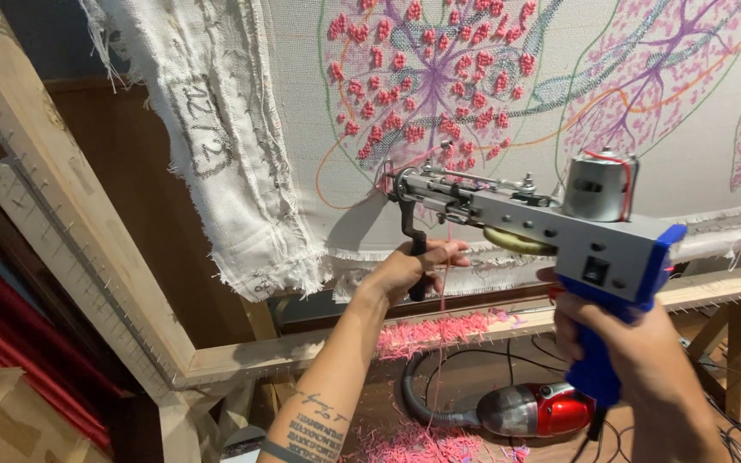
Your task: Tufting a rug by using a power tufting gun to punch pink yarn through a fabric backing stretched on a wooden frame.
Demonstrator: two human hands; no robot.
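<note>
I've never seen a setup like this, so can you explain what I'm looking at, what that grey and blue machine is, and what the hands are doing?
The camera sits on the person's head, looking along their arms. The right hand grips the blue handle of a tufting gun, a powered tool. The left hand holds its black front handle. Its tip presses against a pale cloth stretched on a wooden frame, drawn with leaf shapes partly filled with pink tufts. Pink yarn scraps lie on the lower rail, and a red vacuum cleaner lies on the floor.
</note>
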